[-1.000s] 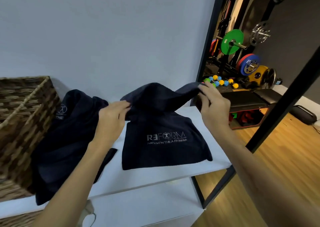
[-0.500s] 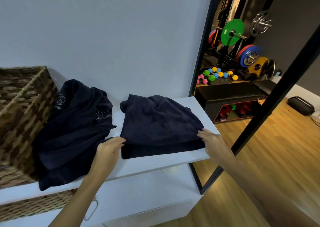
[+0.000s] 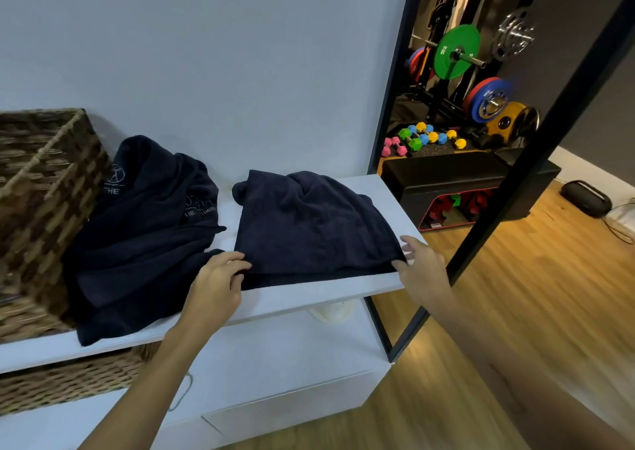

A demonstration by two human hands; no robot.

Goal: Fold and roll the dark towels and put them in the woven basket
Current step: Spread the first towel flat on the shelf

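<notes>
Your left hand (image 3: 220, 278) pinches the near-left corner of the folded dark towel (image 3: 309, 226), fingers curled onto the cloth with the thumb below, and your right hand (image 3: 421, 265) has its thumb tucked at the near-right corner with the fingers spread and fairly straight, so that grip looks loose at best. The towel lies doubled on the white surface (image 3: 309, 293), its near edge close to the front lip and its far part still bunched and wrinkled. A heap of unfolded dark towels (image 3: 144, 229) sits just left of it, slumped against the woven basket (image 3: 44, 192) at the far left.

Watch these risks from here:
- The lumps at the far end, if rolled in, would likely give a lopsided roll that loosens in the basket
- With the right hand barely holding, the two layers may slide apart as you fold again
- The near edge is so close to the lip that a tug toward you could drag the towel off onto the floor
- Your left hand is close to the heap, so you might catch a stray edge of it
</notes>
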